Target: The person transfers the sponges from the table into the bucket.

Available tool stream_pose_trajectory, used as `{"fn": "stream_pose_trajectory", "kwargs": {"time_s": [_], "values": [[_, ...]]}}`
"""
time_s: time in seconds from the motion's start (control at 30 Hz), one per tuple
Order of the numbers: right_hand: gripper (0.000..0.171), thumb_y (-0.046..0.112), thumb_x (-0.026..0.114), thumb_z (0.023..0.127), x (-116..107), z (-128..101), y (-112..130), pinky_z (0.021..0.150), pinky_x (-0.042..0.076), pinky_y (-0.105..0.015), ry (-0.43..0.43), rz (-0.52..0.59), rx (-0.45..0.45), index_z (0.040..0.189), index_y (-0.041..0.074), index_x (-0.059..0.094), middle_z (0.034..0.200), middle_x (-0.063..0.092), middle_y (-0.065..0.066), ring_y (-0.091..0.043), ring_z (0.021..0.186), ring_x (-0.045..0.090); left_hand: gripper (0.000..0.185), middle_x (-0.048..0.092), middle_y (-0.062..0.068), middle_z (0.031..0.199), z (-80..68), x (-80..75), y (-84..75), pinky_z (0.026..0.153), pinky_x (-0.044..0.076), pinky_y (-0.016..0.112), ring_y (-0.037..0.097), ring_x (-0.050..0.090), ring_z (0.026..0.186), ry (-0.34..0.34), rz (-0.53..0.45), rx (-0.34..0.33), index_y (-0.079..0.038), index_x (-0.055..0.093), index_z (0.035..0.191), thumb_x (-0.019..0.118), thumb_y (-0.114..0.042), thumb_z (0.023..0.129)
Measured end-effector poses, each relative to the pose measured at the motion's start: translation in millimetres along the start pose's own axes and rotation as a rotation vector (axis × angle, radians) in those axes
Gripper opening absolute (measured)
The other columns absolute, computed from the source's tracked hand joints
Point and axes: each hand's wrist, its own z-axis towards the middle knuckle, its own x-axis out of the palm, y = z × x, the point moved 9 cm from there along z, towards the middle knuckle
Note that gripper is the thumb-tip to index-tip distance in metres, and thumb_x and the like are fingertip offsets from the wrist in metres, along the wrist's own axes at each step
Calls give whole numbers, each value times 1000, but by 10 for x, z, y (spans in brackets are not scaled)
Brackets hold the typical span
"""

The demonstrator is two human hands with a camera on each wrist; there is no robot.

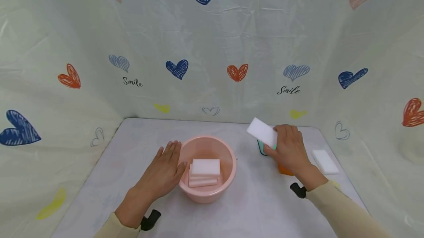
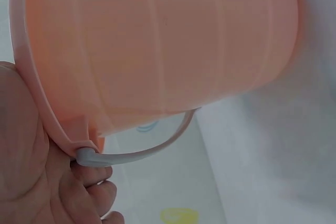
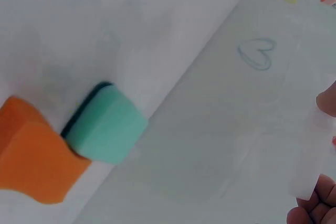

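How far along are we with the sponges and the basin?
Done: white sponges lie stacked in the pink basin, steadied by the left hand. In hand: the right hand holds another white sponge. Left: one white sponge plus green and orange ones on the table.

The basin (image 1: 228, 157) is pale salmon pink; its bail handle (image 2: 152, 148) is light grey. The sponge blocks (image 1: 205, 170) inside it are white with a faint pink cast. The block (image 1: 261, 132) in the right hand (image 1: 289, 151) is plain white, as is the block (image 1: 325, 161) lying at the far right. The scouring sponge (image 3: 107, 124) is mint green with a dark backing layer. The sponge (image 3: 31, 158) next to it is bright orange. The table cover (image 1: 265, 201) is white. The backdrop (image 1: 212, 46) is off-white, patterned with scribbled hearts in navy, orange-red, pale pink, grey-blue and yellow, plus black "Smile" script. Both sleeves (image 1: 347, 212) are cream.
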Motion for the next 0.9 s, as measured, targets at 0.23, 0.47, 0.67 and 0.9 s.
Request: {"fn": "stream_pose_trajectory", "kwargs": {"time_s": [0.23, 0.47, 0.67, 0.9], "values": [[56, 24, 81, 73, -52, 219, 495, 76, 44, -50, -8, 64, -76, 112, -6, 55, 103, 61, -24, -42, 91, 54, 70, 29, 28, 169, -4, -3, 7, 129, 21, 61, 44, 23, 160, -1, 7, 5, 8, 28, 162, 46, -37, 112], [62, 33, 87, 78, 90, 364, 958, 83, 45, -46, 143, 72, -110, 118, -4, 56, 109, 62, -18, -35, 100, 53, 69, 30, 29, 169, -12, -36, -19, 129, 21, 61, 45, 24, 160, 14, 80, 25, 9, 30, 161, 46, -37, 113], [57, 39, 82, 81, 324, 367, 1254, 82, 46, -42, 292, 63, -148, 117, 1, 57, 109, 61, -13, -30, 99, 51, 69, 33, 29, 167, -14, -50, -34, 129, 23, 61, 45, 27, 158, -11, 108, 29, 10, 33, 160, 47, -38, 112], [55, 42, 78, 87, 562, 341, 1465, 89, 46, -40, 494, 74, -151, 123, 5, 60, 117, 62, -9, -25, 106, 50, 69, 33, 29, 167, -17, -48, -34, 129, 23, 61, 45, 27, 159, -16, 89, 21, 10, 33, 160, 47, -38, 111]]}}
